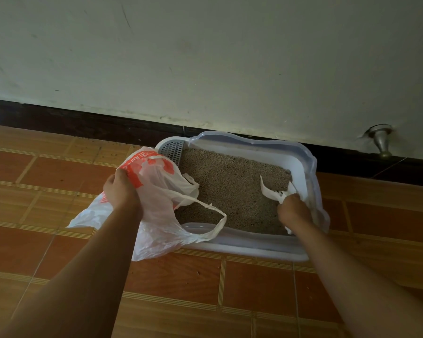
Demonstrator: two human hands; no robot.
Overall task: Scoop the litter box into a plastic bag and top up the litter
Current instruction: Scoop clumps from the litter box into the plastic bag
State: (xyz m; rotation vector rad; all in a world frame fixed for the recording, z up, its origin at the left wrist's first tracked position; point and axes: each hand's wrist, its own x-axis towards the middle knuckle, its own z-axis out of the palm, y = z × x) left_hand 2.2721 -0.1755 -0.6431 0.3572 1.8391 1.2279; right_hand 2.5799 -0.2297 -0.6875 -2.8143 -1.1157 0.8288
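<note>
A white litter box [249,247] with a translucent rim stands on the tiled floor against the wall, filled with brownish-grey litter [232,189]. My left hand [120,189] grips the edge of a thin white plastic bag [161,215] with red print, held over the box's left side; one bag handle droops across the litter. My right hand [293,211] is inside the box near its right wall, gripping a crumpled piece of white paper or plastic [271,191] that holds a few dark bits. A grey slotted scoop [172,150] leans in the box's far left corner.
A pale wall with a dark skirting board [83,123] runs right behind the box. A metal door stopper [381,142] sticks out of the wall at the right. Orange-brown floor tiles [195,284] surround the box.
</note>
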